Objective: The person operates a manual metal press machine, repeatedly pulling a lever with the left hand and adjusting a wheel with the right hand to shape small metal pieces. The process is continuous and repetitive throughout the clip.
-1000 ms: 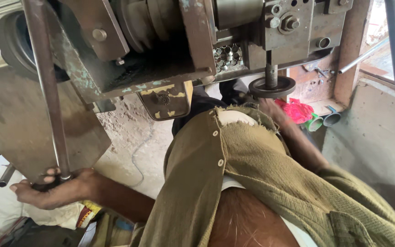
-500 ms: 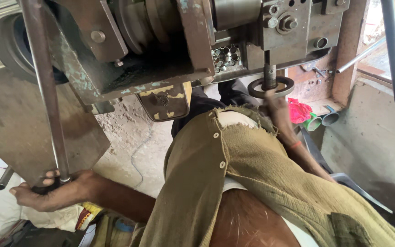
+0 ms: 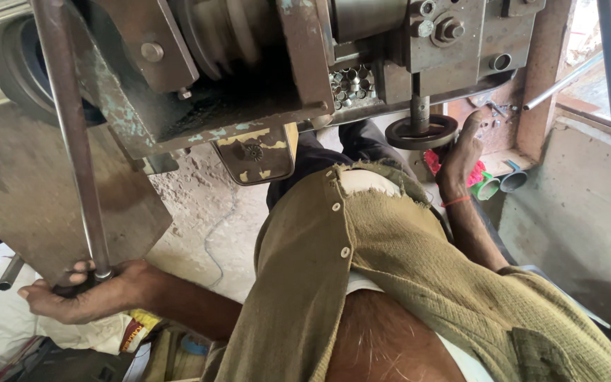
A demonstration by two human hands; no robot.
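Two hands are working the machine. Left hand [image 3: 83, 297] is closing its grip around the long lever [image 3: 72, 141], low down for a strong pull. Right hand [image 3: 461, 152] is touching beside the round black wheel [image 3: 421, 131]; its grip is hidden.

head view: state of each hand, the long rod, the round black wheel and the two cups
left hand: closed on the rod's lower end
right hand: raised beside the wheel, holding nothing
long rod: upright, slightly tilted
round black wheel: mounted on a vertical spindle
two cups: lying tipped
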